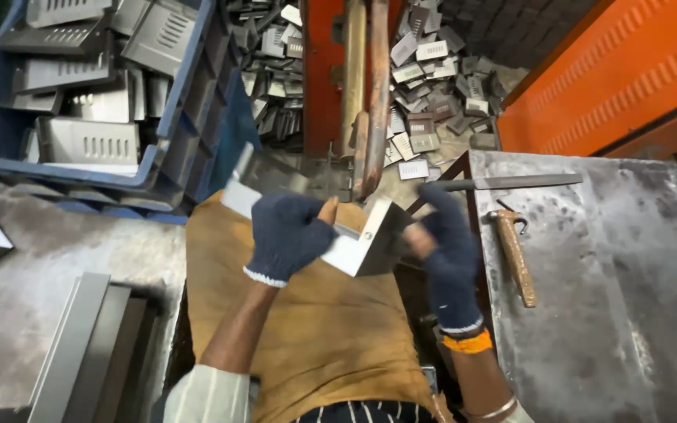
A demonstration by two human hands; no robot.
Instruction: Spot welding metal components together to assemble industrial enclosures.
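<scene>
**Both gloved hands on a bent metal bracket, held over the lap**

Nearest the camera, a brown cloth (315, 337) covers the person's lap. Just above it the left hand (287, 235), in a dark knit glove, is clamped on the long arm of a bent sheet-metal bracket (358, 247). The right hand (448, 254), gloved the same, closes on the bracket's short, upturned end. The two hands are apart, one at each side of the bend. The bracket's long axis runs from upper left, past the left hand, down to the right, so the bend lies nearer the right hand.

To the right, on the grey metal counter (628, 298), a wooden-handled hammer (513, 254) lies near the right hand, and a flat file (511, 182) lies just beyond it, well clear of the bracket.

Farther left, a blue crate (197, 102) holds slotted grey metal plates (92, 141). Beyond, a heap of small stamped pieces (432, 86) lies on the floor around an orange machine frame (323, 70).
</scene>
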